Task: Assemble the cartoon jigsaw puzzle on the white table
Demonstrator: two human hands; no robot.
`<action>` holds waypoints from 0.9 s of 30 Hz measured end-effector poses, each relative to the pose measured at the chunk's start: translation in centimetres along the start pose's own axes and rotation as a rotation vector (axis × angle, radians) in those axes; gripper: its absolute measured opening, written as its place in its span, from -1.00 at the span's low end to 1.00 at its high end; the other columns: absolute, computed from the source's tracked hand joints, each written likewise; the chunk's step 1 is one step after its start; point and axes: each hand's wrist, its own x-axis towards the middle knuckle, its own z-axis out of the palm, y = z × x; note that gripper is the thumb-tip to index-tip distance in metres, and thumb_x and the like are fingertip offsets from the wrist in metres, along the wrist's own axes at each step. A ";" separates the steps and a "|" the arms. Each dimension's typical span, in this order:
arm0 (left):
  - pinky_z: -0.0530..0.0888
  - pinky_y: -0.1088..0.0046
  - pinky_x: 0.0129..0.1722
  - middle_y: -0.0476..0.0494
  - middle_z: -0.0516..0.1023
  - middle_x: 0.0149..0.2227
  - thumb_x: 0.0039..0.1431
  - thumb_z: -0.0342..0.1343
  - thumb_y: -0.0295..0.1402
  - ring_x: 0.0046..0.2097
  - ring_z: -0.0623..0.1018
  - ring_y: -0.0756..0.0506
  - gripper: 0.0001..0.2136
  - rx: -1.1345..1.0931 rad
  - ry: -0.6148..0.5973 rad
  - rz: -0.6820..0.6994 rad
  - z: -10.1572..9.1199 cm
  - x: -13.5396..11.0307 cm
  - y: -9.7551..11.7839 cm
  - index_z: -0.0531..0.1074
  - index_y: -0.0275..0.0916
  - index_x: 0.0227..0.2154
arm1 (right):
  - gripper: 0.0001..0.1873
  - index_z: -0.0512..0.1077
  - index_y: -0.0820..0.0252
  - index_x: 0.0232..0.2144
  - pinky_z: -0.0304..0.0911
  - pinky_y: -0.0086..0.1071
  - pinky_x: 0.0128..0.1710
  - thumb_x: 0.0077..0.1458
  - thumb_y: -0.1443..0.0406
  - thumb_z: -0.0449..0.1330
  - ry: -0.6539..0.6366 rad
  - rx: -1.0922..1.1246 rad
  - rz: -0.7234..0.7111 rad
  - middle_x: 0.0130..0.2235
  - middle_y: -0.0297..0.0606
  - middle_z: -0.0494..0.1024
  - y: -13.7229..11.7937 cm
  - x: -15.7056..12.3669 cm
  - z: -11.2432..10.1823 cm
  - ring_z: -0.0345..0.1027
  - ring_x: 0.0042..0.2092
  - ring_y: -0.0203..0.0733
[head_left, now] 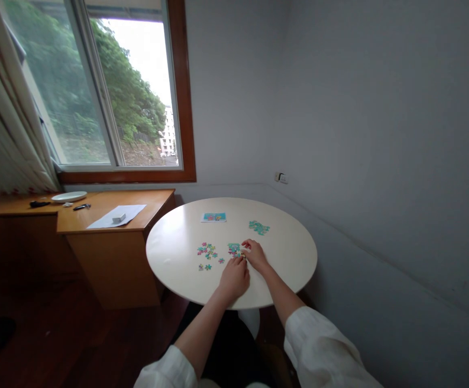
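A partly joined jigsaw puzzle in teal and pink lies near the middle of the round white table. My left hand rests at its lower right edge, fingers curled down around a small jigsaw piece that is mostly hidden. Just right of the puzzle is my right hand, with bent fingers and a gap between thumb and forefinger; nothing shows in that gap. Loose colourful pieces are spread to the left, with a few more nearer the front.
The round table also holds a cluster of teal pieces at back right and a picture card at the back. A wooden desk on the left bears a white plate, paper and a small white box. Walls stand behind and right.
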 end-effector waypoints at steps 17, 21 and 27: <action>0.23 0.30 0.05 -0.25 0.40 -0.05 0.09 -0.18 -0.45 0.02 0.32 -0.14 -0.72 0.025 -0.005 0.001 -0.2 -0.1 0.1 0.37 -0.32 -0.20 | -0.69 0.42 0.20 -0.50 0.12 -0.46 -0.20 -0.11 0.52 -0.09 -0.004 -0.104 0.066 -0.37 -0.28 0.46 -1.4 -0.3 -0.8 0.26 -0.27 -0.27; 0.23 0.31 0.04 -0.25 0.41 -0.08 0.09 -0.18 -0.45 -0.01 0.33 -0.14 -0.72 0.029 0.003 0.010 -0.1 -0.1 0.1 0.38 -0.32 -0.20 | -0.62 0.43 0.20 -0.37 0.08 -0.46 -0.15 -0.12 0.56 -0.10 0.058 -0.225 -0.015 -0.31 -0.24 0.43 -2.5 -1.0 -1.4 0.20 -0.20 -0.25; 0.22 0.31 0.04 -0.24 0.42 -0.09 0.07 -0.16 -0.46 -0.02 0.34 -0.14 -0.71 0.009 0.012 0.012 0.0 0.0 0.0 0.37 -0.31 -0.18 | -0.73 0.45 0.16 -0.41 0.06 -0.45 -0.16 -0.05 0.47 -0.01 -0.085 -0.410 -0.044 -0.27 -0.24 0.42 -3.1 -1.4 -1.6 0.18 -0.17 -0.22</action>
